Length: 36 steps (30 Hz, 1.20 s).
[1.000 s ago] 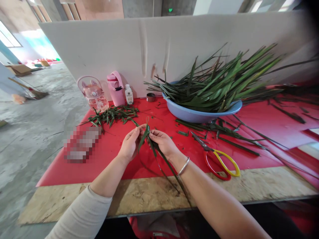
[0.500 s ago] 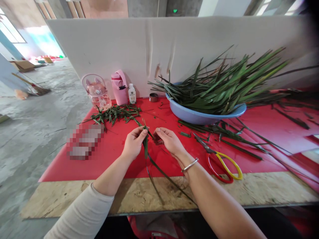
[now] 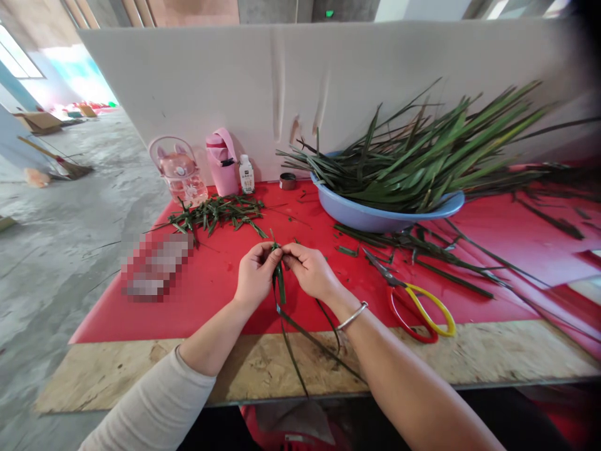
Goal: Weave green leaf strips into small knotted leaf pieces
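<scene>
Between my hands, above the red table cover (image 3: pixel 211 313), is a small bundle of folded green leaf strips (image 3: pixel 280 285). My left hand (image 3: pixel 256 269) pinches its top between thumb and fingers. Right beside it, my right hand (image 3: pixel 307 269) has thumb and fingers closed at the same spot, on the leaf strip; the fingertips hide the exact grip. Long thin ends trail down from the bundle over the bare board edge (image 3: pixel 154 376). Scissors (image 3: pixel 408 297) with one red and one yellow handle lie to the right of my right hand.
A blue basin (image 3: pixel 370 219) heaped with long green leaves (image 3: pixel 422 163) stands at the back right, loose leaves around it. Knotted leaf pieces (image 3: pixel 216 213) lie back left, before a clear pink bottle (image 3: pixel 183 178), a pink bottle holder (image 3: pixel 222 166) and a white bottle (image 3: pixel 246 175). A white panel (image 3: pixel 188 81) rises behind.
My right hand has moved left to meet my left hand at the top of the bundle. A strip end now curves down beside my right wrist. The view has shifted slightly.
</scene>
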### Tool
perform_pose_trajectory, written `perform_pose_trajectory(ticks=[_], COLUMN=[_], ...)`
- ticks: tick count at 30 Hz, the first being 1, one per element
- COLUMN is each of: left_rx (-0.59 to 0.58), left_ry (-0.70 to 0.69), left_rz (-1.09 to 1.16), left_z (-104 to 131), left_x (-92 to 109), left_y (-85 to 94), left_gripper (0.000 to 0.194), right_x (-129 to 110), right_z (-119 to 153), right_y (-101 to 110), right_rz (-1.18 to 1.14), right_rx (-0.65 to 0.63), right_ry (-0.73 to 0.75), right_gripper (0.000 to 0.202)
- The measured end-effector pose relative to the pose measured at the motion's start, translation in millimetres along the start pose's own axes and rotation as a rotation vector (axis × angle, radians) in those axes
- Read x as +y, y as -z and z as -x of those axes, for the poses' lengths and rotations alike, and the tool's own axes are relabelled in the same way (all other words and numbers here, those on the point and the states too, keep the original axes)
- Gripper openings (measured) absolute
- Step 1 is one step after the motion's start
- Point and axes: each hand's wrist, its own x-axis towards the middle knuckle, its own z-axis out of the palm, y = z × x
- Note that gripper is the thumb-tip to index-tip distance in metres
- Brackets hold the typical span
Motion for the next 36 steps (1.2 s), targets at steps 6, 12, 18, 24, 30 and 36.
perform_pose_trajectory(ticks=[6,12,18,24,30,36], left_rx=[0.027,-0.048,-0.123,-0.05,0.027,0.123], left_ry=[0.043,0.246,0.293,0.192,0.063,0.117], left_rz=[0.058,0.28,0.337,0.13,-0.047,0.098], left_z=[-1,-4,-3,-6,-6,-6], left_x=[-3,2,6,-1,-4,-8], left_y=[0.1,1.0,4.8,8.4,8.3,3.2], left_gripper=[0.025,0.033,0.034,0.031,0.022,0.022], right_x=[-2,2,6,6,0,-5], right_z=[2,-2,-4,-2,-1,2], right_y=[-1,-7,-6,-8,-8,-7], right_rz=[0.016,-0.285,-0.551,-0.453,-0.134,0.112], right_rx=[-0.018,0.029,0.037,0.039,0.06,0.056], right_ry=[0.01,-0.141,-0.259,-0.221,-0.101,-0.019], right_gripper=[0.016,0.015,0.015,0.014,0.018,0.021])
